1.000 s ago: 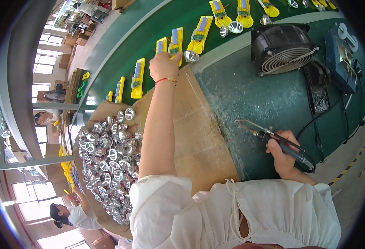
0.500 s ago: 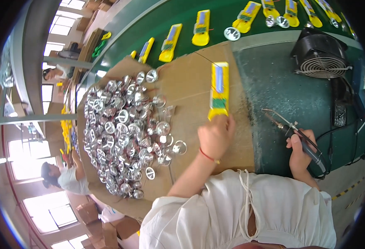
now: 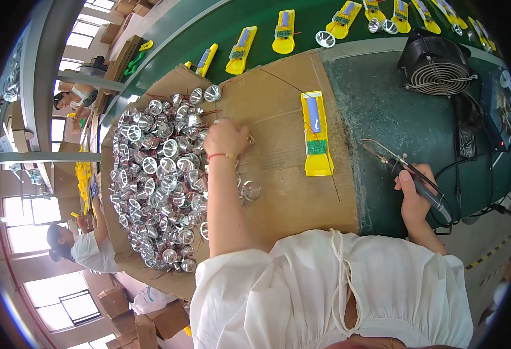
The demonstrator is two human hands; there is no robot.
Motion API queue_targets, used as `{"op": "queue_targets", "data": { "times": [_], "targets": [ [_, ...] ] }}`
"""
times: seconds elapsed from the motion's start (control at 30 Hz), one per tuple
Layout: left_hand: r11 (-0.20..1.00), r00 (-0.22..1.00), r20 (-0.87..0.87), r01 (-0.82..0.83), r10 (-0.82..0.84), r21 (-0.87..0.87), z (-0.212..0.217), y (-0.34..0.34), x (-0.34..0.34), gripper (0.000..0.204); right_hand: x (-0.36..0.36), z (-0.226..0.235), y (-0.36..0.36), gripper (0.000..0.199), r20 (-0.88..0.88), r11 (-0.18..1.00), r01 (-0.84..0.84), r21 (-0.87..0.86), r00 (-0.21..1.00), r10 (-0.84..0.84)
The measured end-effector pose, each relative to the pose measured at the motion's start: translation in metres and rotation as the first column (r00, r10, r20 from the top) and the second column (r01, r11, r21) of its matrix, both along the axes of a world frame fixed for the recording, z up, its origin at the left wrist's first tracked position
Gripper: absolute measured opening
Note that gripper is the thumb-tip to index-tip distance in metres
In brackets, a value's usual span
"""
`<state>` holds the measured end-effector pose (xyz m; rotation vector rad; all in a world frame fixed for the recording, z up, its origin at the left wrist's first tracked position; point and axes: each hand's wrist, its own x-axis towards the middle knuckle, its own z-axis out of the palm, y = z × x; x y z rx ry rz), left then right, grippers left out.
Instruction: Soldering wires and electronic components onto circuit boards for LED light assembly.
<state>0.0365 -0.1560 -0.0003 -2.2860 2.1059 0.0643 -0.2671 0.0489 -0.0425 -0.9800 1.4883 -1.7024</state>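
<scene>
My left hand [image 3: 226, 138] reaches over the near-right edge of a heap of shiny lamp reflectors [image 3: 168, 183]. Its fingers are curled down and closed; what they hold, if anything, is mostly hidden beneath them. In my right hand [image 3: 413, 195] is a soldering iron [image 3: 421, 190], its tip pointing up and left above the green bench. A thin metal guide runs alongside the tip. Between both hands, a yellow flashlight housing [image 3: 317, 166] lies on the cardboard, holding a blue-purple battery [image 3: 313, 114] and a green circuit board [image 3: 317, 146]. Thin wires stick out from it.
Cardboard sheet [image 3: 273, 215] covers the bench under the heap. More yellow housings [image 3: 283, 43] with boards stand in a row on the green belt beyond. A black fan [image 3: 438, 67] and a blue box [image 3: 499, 125] sit at right. Other people [image 3: 84, 247] work at left.
My left hand has let go of the yellow housing and moved left to the reflectors. The housing now lies alone on the cardboard. My right hand keeps holding the soldering iron.
</scene>
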Motion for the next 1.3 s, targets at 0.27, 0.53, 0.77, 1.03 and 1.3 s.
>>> {"op": "queue_targets", "data": {
  "times": [0.27, 0.53, 0.77, 1.03, 1.3],
  "targets": [
    [0.994, 0.525, -0.845, 0.091, -0.1, -0.062, -0.005, 0.084, -0.038, 0.013, 0.001, 0.006, -0.002, 0.015, -0.035, 1.0, -0.023, 0.016, 0.999, 0.023],
    [0.981, 0.298, -0.942, 0.065, 0.155, 0.182, -0.002, 0.11, -0.062, 0.016, 0.023, 0.015, -0.013, 0.014, -0.221, 0.97, -0.241, 0.017, 0.946, 0.239],
    [0.985, 0.48, -0.871, 0.172, -0.106, -0.025, -0.025, 0.105, -0.073, 0.013, 0.036, 0.015, -0.025, 0.016, -0.173, 0.984, -0.175, 0.037, 0.969, 0.179],
    [0.983, 0.48, -0.869, 0.181, -0.118, -0.033, -0.024, 0.102, -0.077, 0.012, 0.036, 0.009, -0.027, 0.016, -0.222, 0.983, -0.185, -0.019, 0.959, 0.176],
    [0.985, 0.499, -0.856, 0.162, -0.133, -0.059, -0.024, 0.1, -0.079, 0.011, 0.034, 0.015, -0.021, 0.014, -0.102, 0.992, -0.124, 0.011, 0.987, 0.125]
  ]
}}
